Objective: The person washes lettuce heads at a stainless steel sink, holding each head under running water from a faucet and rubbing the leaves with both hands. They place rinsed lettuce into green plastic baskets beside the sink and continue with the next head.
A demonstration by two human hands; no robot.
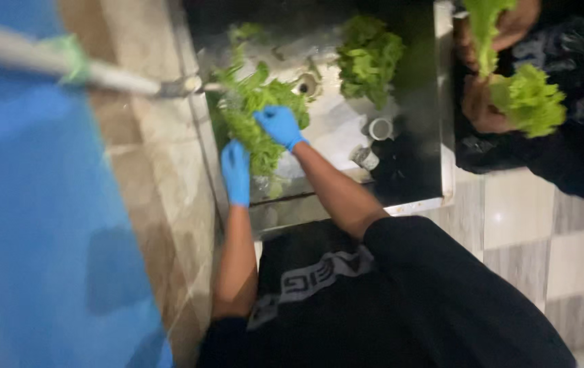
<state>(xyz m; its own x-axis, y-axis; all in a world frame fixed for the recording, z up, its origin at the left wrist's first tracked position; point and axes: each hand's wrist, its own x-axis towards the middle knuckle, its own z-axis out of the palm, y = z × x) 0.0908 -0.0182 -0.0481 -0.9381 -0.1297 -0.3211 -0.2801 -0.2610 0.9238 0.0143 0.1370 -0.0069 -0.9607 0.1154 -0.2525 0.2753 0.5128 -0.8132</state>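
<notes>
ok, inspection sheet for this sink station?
surface: steel sink, wet inside.
job's things: lettuce bunch, held beside the sink.
clutter: loose lettuce and a small cup in the basin.
hands: upper bare hand and lower bare hand both grip the lettuce bunch; a co-worker's blue-gloved hands hold more leaves at the tap.
cables: nothing seen.
surroundings: checked tile floor, blue panel beside the tiled ledge; picture blurred.
</notes>
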